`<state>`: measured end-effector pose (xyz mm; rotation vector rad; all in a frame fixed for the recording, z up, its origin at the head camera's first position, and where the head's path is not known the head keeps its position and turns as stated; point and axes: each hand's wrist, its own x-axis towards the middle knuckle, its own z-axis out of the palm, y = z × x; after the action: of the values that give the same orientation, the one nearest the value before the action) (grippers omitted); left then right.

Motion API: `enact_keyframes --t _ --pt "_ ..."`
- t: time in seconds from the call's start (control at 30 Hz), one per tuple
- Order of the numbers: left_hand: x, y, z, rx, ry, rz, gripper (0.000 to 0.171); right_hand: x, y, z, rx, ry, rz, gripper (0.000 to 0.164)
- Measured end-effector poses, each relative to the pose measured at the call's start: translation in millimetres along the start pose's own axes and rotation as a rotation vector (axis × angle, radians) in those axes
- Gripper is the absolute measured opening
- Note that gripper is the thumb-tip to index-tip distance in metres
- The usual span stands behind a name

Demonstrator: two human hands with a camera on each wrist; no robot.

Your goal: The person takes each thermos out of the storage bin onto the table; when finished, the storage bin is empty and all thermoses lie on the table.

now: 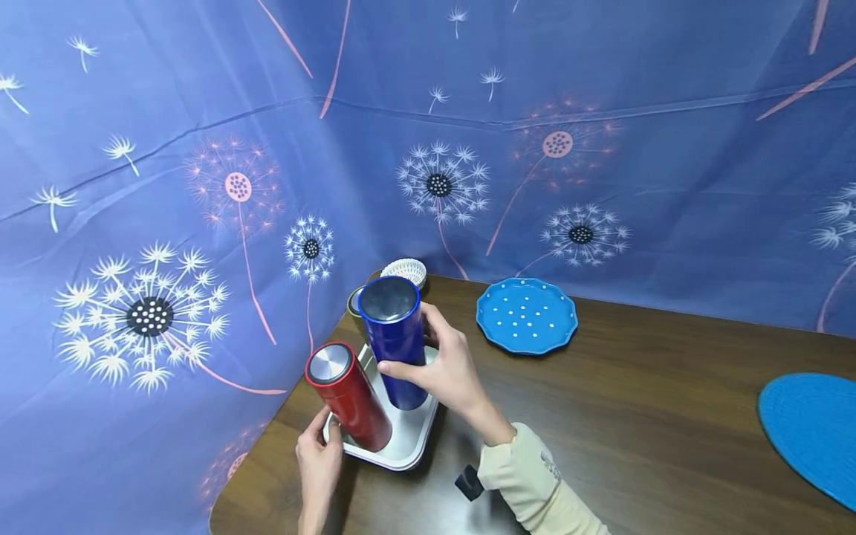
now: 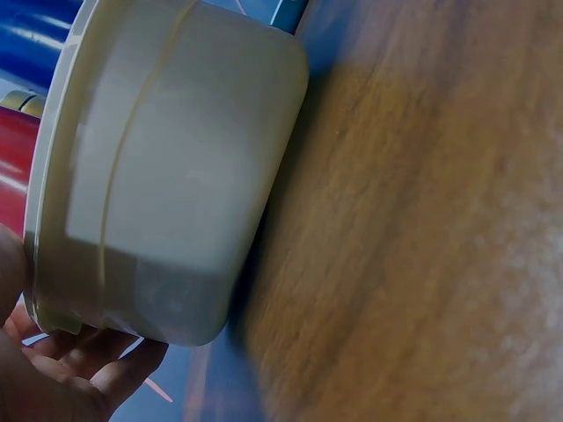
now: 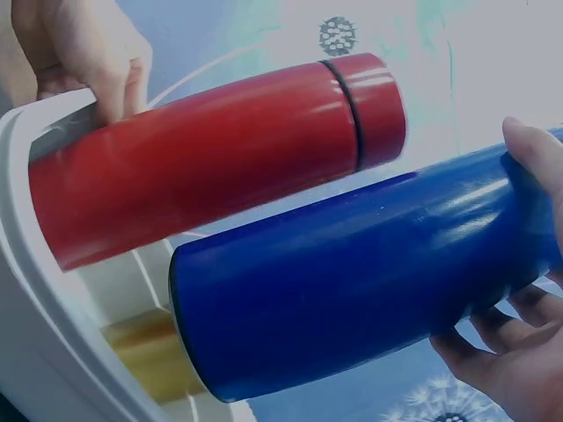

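Observation:
My right hand (image 1: 449, 365) grips a blue thermos flask (image 1: 397, 349) round its upper part. The flask's lower end (image 3: 198, 325) is over a white plastic tub (image 1: 401, 462), and its whole base edge shows in the right wrist view. A red thermos flask (image 1: 354, 405) with a silver-topped lid leans inside the tub, against the near left side. My left hand (image 1: 319, 453) holds the tub's rim beside the red flask, with fingers under the rim (image 2: 114, 360) on the outside. A yellow flask (image 3: 158, 356) is partly hidden behind the blue one.
A white woven basket (image 1: 405, 272) stands at the back corner of the wooden table (image 1: 615, 416). Right of the tub lie a blue polka-dot plate (image 1: 527, 316) and a round blue placemat (image 1: 812, 431). A small black object (image 1: 469, 483) is by my right sleeve. Dandelion-print cloth hangs behind.

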<state>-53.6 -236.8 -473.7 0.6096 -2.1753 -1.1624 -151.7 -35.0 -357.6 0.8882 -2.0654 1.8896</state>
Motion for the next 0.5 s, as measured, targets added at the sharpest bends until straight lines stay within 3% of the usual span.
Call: enact_keyframes --t 0.5 --pt "-0.1 3.4 -2.6 0.067 -0.005 -0.013 0.032 -10 -12 -38 0.001 0.046 -0.018 0.076"
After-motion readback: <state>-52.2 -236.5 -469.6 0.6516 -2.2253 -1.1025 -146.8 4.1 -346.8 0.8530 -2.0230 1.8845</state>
